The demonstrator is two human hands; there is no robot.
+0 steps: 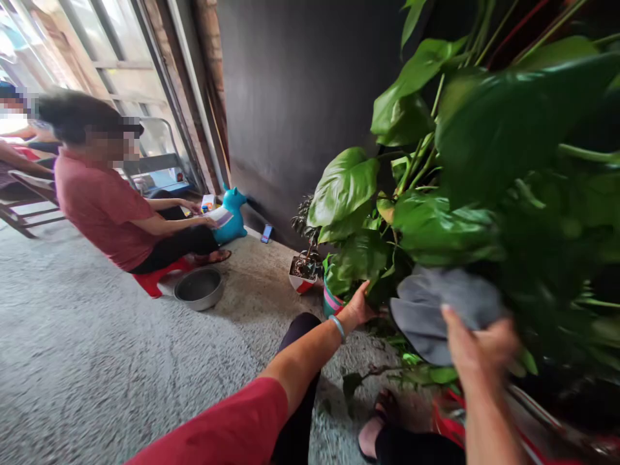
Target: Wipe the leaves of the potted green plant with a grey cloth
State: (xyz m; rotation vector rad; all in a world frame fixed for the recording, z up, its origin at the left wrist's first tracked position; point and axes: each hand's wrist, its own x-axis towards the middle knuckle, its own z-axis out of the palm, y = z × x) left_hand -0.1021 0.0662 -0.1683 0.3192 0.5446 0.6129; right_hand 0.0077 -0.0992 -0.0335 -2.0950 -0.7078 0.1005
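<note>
Grips a grey cloth [436, 310] in the right hand [479, 349], fingers and thumb clamped together on its near edge, with the rest of the cloth bunched ahead of the grip and pressed into the foliage of a large-leaved potted plant [484, 129]. Reaches the left hand [361, 307] out, well to the left of that grip, to the underside of a low broad leaf [349, 258]; touches it with thumb raised, but cannot tell whether the fingers pinch the leaf or only prop it, since they lie behind it. Wears a light blue bangle [338, 327] at that wrist.

Looks like leaf wiping, mid-stroke: cloth against the greenery, free hand steadying a leaf. Calls next for light pressure and a firm support under whichever leaf meets the cloth, and for care with the stems crowded just above the grip, which could bend or snap.

Just below the left grip, a pink-and-teal striped pot [332, 300]; beyond it, a small white-and-red pot [301, 278]. Well apart to the left, another person [97, 200] seated low, a metal basin [198, 287] on the floor [97, 361], a blue toy animal [232, 213] by the wall.
</note>
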